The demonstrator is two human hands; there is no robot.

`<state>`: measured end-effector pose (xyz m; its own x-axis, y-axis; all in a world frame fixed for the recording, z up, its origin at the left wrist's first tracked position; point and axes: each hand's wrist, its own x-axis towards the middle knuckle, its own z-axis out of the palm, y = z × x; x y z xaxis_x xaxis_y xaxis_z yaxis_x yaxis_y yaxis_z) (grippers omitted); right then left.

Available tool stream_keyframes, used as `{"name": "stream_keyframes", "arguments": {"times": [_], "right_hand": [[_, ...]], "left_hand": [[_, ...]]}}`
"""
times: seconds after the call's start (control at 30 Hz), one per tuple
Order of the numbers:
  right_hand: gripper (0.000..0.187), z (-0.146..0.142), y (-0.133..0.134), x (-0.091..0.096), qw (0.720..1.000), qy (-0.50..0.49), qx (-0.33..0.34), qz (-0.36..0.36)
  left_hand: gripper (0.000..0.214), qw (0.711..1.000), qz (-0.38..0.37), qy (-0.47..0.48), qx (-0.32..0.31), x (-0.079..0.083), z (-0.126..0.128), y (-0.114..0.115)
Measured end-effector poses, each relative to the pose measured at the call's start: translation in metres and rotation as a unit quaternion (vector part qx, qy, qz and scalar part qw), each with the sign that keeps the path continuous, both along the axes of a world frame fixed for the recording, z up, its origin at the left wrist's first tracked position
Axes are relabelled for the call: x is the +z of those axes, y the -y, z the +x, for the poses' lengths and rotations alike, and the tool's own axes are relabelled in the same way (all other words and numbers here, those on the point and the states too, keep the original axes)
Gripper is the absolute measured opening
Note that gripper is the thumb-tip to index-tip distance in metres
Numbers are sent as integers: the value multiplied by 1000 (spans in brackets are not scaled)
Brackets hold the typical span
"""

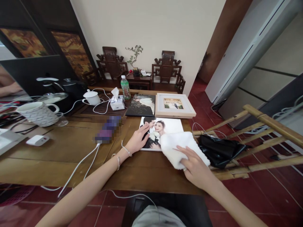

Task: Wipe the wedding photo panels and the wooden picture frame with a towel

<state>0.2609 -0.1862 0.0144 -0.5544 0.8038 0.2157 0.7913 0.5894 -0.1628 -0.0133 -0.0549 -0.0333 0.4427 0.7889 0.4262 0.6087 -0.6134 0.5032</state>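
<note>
- At the left edge of the wedding photo [165,127], the left hand [137,141] lies flat, fingers straight, gripping nothing.
- Over its right corner, the right hand [195,167] presses a white cloth [177,143], fingers clasping it.

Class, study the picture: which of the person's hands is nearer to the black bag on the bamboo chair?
Right. The right hand, holding the white cloth, lies just left of the black bag; the left hand rests on the photo print, farther left.

Pixelated object [107,129] unreadable; white cloth [182,148] hides near right corner of photo print [165,126].
</note>
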Motion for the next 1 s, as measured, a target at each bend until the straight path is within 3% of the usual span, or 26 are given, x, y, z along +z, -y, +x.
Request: {"name": "stream_keyframes", "arguments": {"times": [0.27,0.4,0.53,0.8,0.9,1.0], "right_hand": [[41,-13,-99,13,998,12,-59,-5],[40,-17,-119,12,997,7,-77,1],[40,-13,-97,1,999,12,-39,2],[32,-10,1,-9,999,-10,33,29],[34,-13,3,-7,999,-15,28,22],[41,-14,-25,-6,1000,-4,-1,16]], "left_hand": [[44,1000,0,-17,-1,1,0,0],[45,1000,2,-24,-8,0,-1,-1],[46,1000,4,-16,-5,-1,-1,-1],[44,1000,5,-12,-2,0,1,0],[43,1000,6,-6,-1,-1,1,0],[43,1000,6,0,-7,-1,0,-1]]}}
